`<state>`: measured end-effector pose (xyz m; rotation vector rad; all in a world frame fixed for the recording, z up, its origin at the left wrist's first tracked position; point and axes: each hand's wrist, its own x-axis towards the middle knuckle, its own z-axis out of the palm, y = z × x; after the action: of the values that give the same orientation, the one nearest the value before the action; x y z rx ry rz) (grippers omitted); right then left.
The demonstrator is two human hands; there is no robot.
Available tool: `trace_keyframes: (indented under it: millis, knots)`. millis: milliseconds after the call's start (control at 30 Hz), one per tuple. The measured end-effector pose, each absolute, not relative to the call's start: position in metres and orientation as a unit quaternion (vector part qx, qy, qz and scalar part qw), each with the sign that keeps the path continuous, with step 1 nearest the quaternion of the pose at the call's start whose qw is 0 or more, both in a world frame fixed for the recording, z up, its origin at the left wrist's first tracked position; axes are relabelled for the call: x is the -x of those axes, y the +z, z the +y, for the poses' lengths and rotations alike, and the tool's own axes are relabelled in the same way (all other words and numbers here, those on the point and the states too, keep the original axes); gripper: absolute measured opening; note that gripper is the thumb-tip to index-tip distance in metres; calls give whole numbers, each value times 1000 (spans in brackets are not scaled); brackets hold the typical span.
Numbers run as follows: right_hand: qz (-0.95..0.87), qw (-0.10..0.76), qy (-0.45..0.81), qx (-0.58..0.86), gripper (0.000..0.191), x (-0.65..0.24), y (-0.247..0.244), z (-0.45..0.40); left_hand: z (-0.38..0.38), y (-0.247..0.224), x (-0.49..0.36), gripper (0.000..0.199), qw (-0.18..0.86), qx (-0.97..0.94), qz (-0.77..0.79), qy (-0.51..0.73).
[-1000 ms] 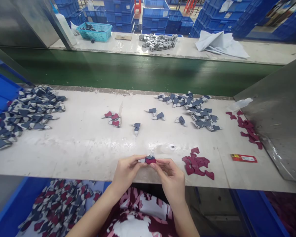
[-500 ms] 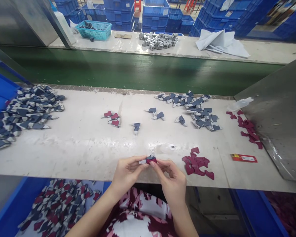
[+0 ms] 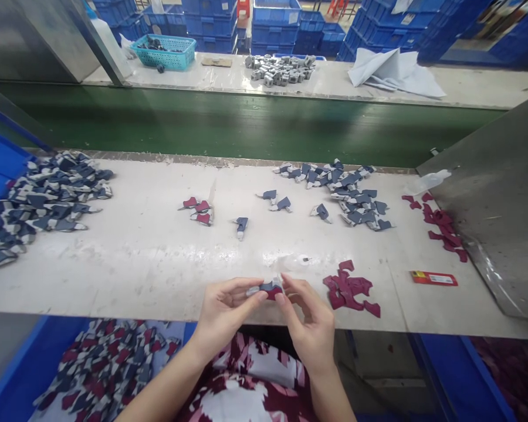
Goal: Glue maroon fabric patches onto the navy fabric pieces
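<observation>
Between my two hands, just above the table's near edge, is a small plastic part (image 3: pixel 270 288) in blue-grey and light grey with a maroon piece along its near side. My left hand (image 3: pixel 226 308) pinches its left end between thumb and fingers. At the right end, my right hand (image 3: pixel 307 319) grips it with thumb and forefinger; the fingertips cover that end. Right of my hands lies a small heap of loose maroon pieces (image 3: pixel 349 287). Beyond them, several blue-grey and light grey parts (image 3: pixel 283 203) are scattered on the white table (image 3: pixel 149 269).
A large pile of blue-grey parts (image 3: pixel 48 193) fills the table's left end. A blue bin (image 3: pixel 9 384) of parts sits below left. More maroon pieces (image 3: pixel 442 225), a clear bottle (image 3: pixel 429 181) and a red-yellow packet (image 3: pixel 435 278) lie right. Behind runs a green conveyor belt (image 3: pixel 246 126).
My right fingers have shifted on the part, with the forefinger now raised over its right end. The part is turned slightly, showing more of its blue-grey side. The camera view has shifted slightly.
</observation>
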<state>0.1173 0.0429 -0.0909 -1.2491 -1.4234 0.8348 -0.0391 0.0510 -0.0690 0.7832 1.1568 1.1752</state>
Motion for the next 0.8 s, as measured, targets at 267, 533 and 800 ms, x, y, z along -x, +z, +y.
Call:
trace_keyframes:
  millis: [267, 533, 800]
  knots:
    - [-513, 537, 464, 483, 12, -112, -88, 40, 43, -60, 40, 36, 597, -361, 505, 508]
    - [-479, 581, 451, 479, 18, -103, -88, 36, 38, -57, 30, 34, 579, -370, 460, 562]
    - [-447, 574, 489, 480, 19, -101, -93, 37, 37, -55, 24, 44, 479, -430, 478, 598]
